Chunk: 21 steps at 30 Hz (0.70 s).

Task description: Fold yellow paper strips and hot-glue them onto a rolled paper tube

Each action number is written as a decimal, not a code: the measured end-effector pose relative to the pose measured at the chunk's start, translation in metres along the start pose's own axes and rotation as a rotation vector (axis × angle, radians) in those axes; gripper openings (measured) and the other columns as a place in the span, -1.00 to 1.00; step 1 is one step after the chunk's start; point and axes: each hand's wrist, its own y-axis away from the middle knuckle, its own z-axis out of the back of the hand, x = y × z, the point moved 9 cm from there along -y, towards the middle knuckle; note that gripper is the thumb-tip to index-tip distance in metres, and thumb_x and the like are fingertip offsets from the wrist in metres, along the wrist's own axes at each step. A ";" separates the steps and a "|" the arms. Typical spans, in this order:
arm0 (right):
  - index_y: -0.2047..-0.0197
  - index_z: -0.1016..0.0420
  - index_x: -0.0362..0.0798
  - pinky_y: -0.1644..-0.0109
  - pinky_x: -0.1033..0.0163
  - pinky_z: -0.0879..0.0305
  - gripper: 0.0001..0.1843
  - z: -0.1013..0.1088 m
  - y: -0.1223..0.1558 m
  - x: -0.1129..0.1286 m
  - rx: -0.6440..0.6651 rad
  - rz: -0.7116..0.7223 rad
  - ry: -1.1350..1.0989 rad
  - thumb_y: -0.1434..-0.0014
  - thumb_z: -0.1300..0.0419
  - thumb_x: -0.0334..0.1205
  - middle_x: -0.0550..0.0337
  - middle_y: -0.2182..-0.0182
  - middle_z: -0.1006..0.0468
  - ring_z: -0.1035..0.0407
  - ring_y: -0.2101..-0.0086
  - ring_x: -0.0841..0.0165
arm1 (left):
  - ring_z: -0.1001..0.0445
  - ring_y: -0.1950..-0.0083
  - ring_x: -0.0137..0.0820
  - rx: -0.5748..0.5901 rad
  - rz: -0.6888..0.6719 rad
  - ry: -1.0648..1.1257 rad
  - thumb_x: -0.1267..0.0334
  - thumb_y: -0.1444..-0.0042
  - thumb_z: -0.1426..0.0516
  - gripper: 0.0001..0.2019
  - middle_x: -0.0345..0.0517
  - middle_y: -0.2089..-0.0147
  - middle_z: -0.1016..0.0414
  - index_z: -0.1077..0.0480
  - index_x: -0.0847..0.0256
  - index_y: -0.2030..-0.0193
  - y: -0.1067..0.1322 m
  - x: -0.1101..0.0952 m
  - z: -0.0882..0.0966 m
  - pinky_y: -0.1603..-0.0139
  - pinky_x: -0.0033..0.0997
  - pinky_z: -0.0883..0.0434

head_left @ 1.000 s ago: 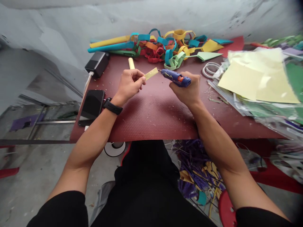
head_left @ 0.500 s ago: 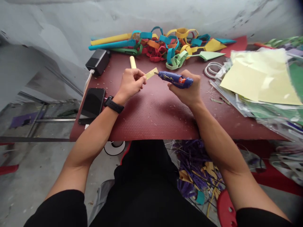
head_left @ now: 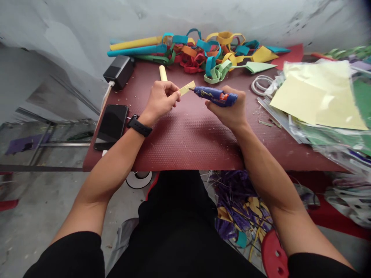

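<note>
Between the thumb and fingers of my left hand [head_left: 162, 99] is a pale yellow paper strip [head_left: 188, 88], its free end pointing up and to the right. A rolled pale yellow paper tube [head_left: 162, 73] sticks up beyond that hand; whether it joins the strip is hidden. My right hand [head_left: 231, 109] is wrapped round a blue glue gun [head_left: 215, 95] with an orange part. The gun's nozzle is at the strip's free end, seemingly touching it. Both hands are above the dark red tabletop [head_left: 185, 143].
Linked colored paper rings [head_left: 213, 50] and rolled paper tubes [head_left: 137, 46] lie along the wall. A black power adapter [head_left: 118, 72] and phone [head_left: 111, 126] sit at left. Pale yellow sheets [head_left: 313, 94] and plastic sleeves are stacked at right. Paper scraps [head_left: 236, 200] litter the floor.
The glue gun's nozzle has moved slightly relative to the strip, from its tip to a little inward along its edge. Both hands keep their grips; the view has shifted slightly.
</note>
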 end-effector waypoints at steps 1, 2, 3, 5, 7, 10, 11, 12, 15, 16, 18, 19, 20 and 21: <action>0.48 -0.21 0.08 0.29 0.07 -0.32 -0.58 0.000 0.000 -0.001 -0.003 -0.008 -0.012 -0.03 -0.45 -0.19 0.31 0.50 -0.32 -0.19 0.46 0.37 | -0.47 0.53 -0.58 0.006 -0.005 0.004 0.59 -0.27 -0.25 -0.77 -0.17 0.44 -0.59 -0.49 0.22 0.36 0.000 0.000 -0.001 0.52 -0.60 -0.43; 0.49 -0.20 0.08 0.31 0.08 -0.31 -0.58 0.001 0.001 -0.001 -0.004 -0.015 -0.023 -0.04 -0.44 -0.19 0.32 0.52 -0.30 -0.17 0.47 0.38 | -0.47 0.52 -0.57 0.011 -0.011 0.007 0.59 -0.27 -0.25 -0.77 -0.16 0.44 -0.59 -0.49 0.22 0.36 0.000 -0.001 -0.002 0.52 -0.60 -0.44; 0.50 -0.20 0.08 0.31 0.08 -0.31 -0.58 0.000 0.001 -0.002 0.000 -0.019 -0.029 -0.04 -0.44 -0.19 0.33 0.53 -0.29 -0.17 0.48 0.39 | -0.48 0.52 -0.58 0.015 -0.018 0.010 0.59 -0.26 -0.26 -0.77 -0.16 0.43 -0.59 -0.49 0.22 0.36 0.000 -0.001 -0.002 0.52 -0.60 -0.44; 0.51 -0.20 0.08 0.31 0.08 -0.31 -0.58 0.000 0.001 -0.002 0.009 -0.021 -0.024 -0.05 -0.43 -0.19 0.33 0.53 -0.29 -0.17 0.48 0.38 | -0.48 0.51 -0.58 0.017 -0.029 0.019 0.59 -0.25 -0.26 -0.77 -0.15 0.42 -0.60 -0.49 0.23 0.37 0.000 -0.001 -0.003 0.52 -0.61 -0.45; 0.51 -0.20 0.08 0.31 0.08 -0.30 -0.58 -0.001 0.001 -0.001 0.016 -0.007 -0.005 -0.04 -0.43 -0.20 0.32 0.53 -0.28 -0.19 0.47 0.37 | -0.48 0.51 -0.58 0.021 -0.032 0.030 0.58 -0.25 -0.25 -0.78 -0.15 0.42 -0.61 -0.50 0.23 0.37 0.000 -0.001 -0.003 0.52 -0.62 -0.45; 0.52 -0.18 0.08 0.30 0.07 -0.27 -0.59 -0.003 0.001 0.003 0.033 0.028 0.029 -0.03 -0.41 -0.24 0.30 0.52 -0.29 -0.19 0.48 0.37 | -0.48 0.51 -0.58 0.024 -0.033 0.038 0.57 -0.23 -0.25 -0.79 -0.15 0.42 -0.61 -0.50 0.22 0.37 0.001 -0.002 -0.003 0.51 -0.62 -0.47; 0.52 -0.18 0.08 0.30 0.07 -0.27 -0.59 -0.003 0.001 0.005 0.039 0.034 0.040 -0.02 -0.41 -0.25 0.30 0.52 -0.29 -0.19 0.48 0.37 | -0.48 0.50 -0.57 0.026 -0.031 0.039 0.56 -0.23 -0.25 -0.80 -0.15 0.42 -0.61 -0.50 0.22 0.37 0.001 -0.002 -0.003 0.50 -0.61 -0.48; 0.52 -0.18 0.07 0.29 0.07 -0.26 -0.60 -0.004 0.001 0.006 0.044 0.040 0.051 -0.02 -0.40 -0.26 0.29 0.52 -0.29 -0.18 0.48 0.37 | -0.48 0.50 -0.57 0.028 -0.028 0.041 0.56 -0.23 -0.26 -0.80 -0.15 0.41 -0.61 -0.50 0.21 0.37 0.001 -0.003 -0.004 0.49 -0.60 -0.49; 0.53 -0.15 0.07 0.28 0.07 -0.27 -0.59 -0.004 0.000 0.009 0.056 0.062 0.090 -0.01 -0.37 -0.31 0.28 0.51 -0.30 -0.18 0.48 0.36 | -0.48 0.49 -0.56 0.036 -0.012 0.059 0.56 -0.26 -0.24 -0.77 -0.14 0.41 -0.61 -0.50 0.21 0.37 0.002 -0.004 -0.005 0.47 -0.57 -0.50; 0.53 -0.13 0.07 0.27 0.06 -0.28 -0.59 -0.003 -0.001 0.009 0.049 0.070 0.106 0.00 -0.37 -0.32 0.27 0.51 -0.29 -0.20 0.47 0.35 | -0.47 0.49 -0.57 0.039 -0.004 0.067 0.56 -0.28 -0.23 -0.77 -0.13 0.41 -0.60 -0.50 0.21 0.38 0.002 -0.004 -0.005 0.46 -0.57 -0.50; 0.53 -0.11 0.08 0.25 0.06 -0.29 -0.58 0.001 -0.004 0.004 0.006 0.068 0.144 0.03 -0.36 -0.33 0.27 0.52 -0.28 -0.22 0.45 0.33 | -0.46 0.51 -0.58 0.039 0.011 0.083 0.55 -0.31 -0.23 -0.77 -0.13 0.41 -0.60 -0.50 0.22 0.36 0.002 -0.002 -0.005 0.48 -0.58 -0.47; 0.53 -0.10 0.08 0.26 0.07 -0.29 -0.57 0.005 -0.005 0.000 -0.031 0.054 0.160 0.05 -0.36 -0.33 0.27 0.53 -0.27 -0.21 0.45 0.33 | -0.45 0.52 -0.59 0.037 0.018 0.089 0.55 -0.31 -0.23 -0.78 -0.14 0.41 -0.60 -0.49 0.22 0.35 0.002 -0.001 -0.005 0.51 -0.59 -0.44; 0.53 -0.10 0.08 0.27 0.08 -0.27 -0.57 0.009 -0.006 -0.006 -0.071 0.033 0.171 0.06 -0.36 -0.31 0.28 0.54 -0.26 -0.19 0.46 0.33 | -0.44 0.53 -0.59 0.035 0.025 0.093 0.54 -0.31 -0.24 -0.79 -0.15 0.40 -0.60 -0.49 0.21 0.33 0.002 0.000 -0.004 0.53 -0.59 -0.41; 0.54 -0.11 0.08 0.29 0.09 -0.25 -0.58 0.013 -0.008 -0.013 -0.111 0.006 0.175 0.08 -0.37 -0.30 0.29 0.55 -0.25 -0.16 0.47 0.35 | -0.43 0.54 -0.59 0.031 0.030 0.097 0.54 -0.30 -0.25 -0.81 -0.16 0.40 -0.61 -0.49 0.21 0.31 0.001 0.001 -0.003 0.56 -0.59 -0.37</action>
